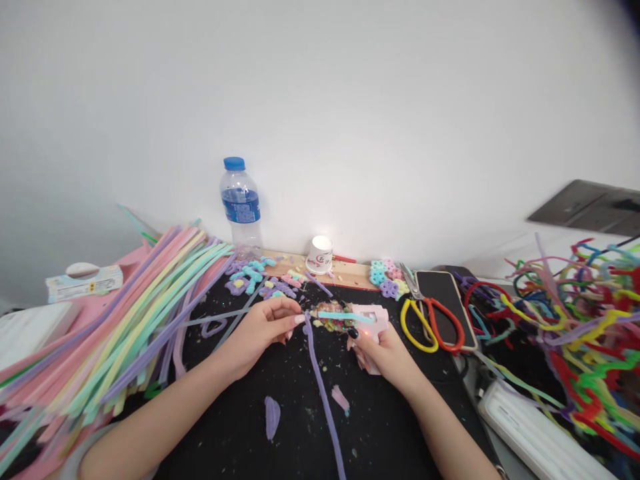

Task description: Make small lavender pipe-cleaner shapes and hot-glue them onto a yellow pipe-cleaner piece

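My left hand [267, 333] pinches the top end of a long purple pipe cleaner [320, 380] between thumb and fingers. The rest of the strip hangs down across the black mat [225, 427]. My right hand [377, 347] is wrapped round the handle of a pale pink hot glue gun [371, 321], which points left at the pinched end. A light-blue stick lies along the gun's top, and a small orange light glows on its body. Whether the nozzle touches the pipe cleaner I cannot tell. A purple petal-shaped piece [272, 418] and a small pink-lilac piece [341, 399] lie nearer me.
Scissors [431, 325] and a phone [445, 293] lie right, beside tangled coloured pipe cleaners [590, 333] and a white power strip [545, 433]. Pastel pipe cleaners [165, 313] pile left. Behind stand a water bottle [241, 207], a paper cup [320, 255] and small fuzzy flowers [389, 280].
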`<action>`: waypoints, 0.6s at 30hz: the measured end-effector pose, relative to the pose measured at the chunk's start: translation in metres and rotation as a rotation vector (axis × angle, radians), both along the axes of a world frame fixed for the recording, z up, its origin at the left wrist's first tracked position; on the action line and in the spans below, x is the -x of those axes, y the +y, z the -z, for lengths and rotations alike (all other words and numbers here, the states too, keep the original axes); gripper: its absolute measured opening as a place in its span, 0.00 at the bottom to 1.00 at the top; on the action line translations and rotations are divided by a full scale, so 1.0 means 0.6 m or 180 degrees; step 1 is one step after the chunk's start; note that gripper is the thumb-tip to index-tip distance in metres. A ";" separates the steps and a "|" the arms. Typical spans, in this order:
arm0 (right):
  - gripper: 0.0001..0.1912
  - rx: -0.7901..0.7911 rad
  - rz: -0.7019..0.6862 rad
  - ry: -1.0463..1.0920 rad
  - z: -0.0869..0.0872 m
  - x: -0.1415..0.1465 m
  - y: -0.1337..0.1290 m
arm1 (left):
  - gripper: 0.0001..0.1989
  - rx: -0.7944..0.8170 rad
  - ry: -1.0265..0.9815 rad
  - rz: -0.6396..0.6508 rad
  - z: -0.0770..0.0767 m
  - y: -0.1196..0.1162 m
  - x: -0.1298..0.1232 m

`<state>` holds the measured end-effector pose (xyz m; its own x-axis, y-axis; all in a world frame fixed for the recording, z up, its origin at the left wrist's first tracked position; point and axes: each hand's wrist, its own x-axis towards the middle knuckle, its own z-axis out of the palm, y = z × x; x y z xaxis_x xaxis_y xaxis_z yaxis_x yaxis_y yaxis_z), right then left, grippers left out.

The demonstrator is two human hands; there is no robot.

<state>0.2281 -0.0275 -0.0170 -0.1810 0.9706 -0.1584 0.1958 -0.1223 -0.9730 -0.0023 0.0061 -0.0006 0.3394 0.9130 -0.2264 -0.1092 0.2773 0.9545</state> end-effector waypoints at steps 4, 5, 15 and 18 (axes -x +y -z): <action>0.16 -0.0046 -0.0026 -0.0014 -0.002 0.001 0.001 | 0.10 -0.0012 0.0015 0.0001 0.001 0.000 0.000; 0.16 -0.0048 -0.0026 -0.0013 -0.002 0.001 0.001 | 0.10 -0.0015 0.0017 -0.0004 0.002 0.000 0.000; 0.15 -0.0026 0.0007 -0.0095 0.004 -0.002 0.001 | 0.11 -0.0028 0.0060 -0.0069 -0.002 -0.001 -0.001; 0.15 -0.0027 0.0047 -0.0150 0.005 -0.002 0.001 | 0.12 -0.0024 0.0057 -0.0064 -0.001 0.000 -0.002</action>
<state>0.2296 -0.0266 -0.0199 -0.1592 0.9745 -0.1581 0.2397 -0.1172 -0.9637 -0.0013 0.0058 0.0002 0.3170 0.9212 -0.2255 -0.0975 0.2682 0.9584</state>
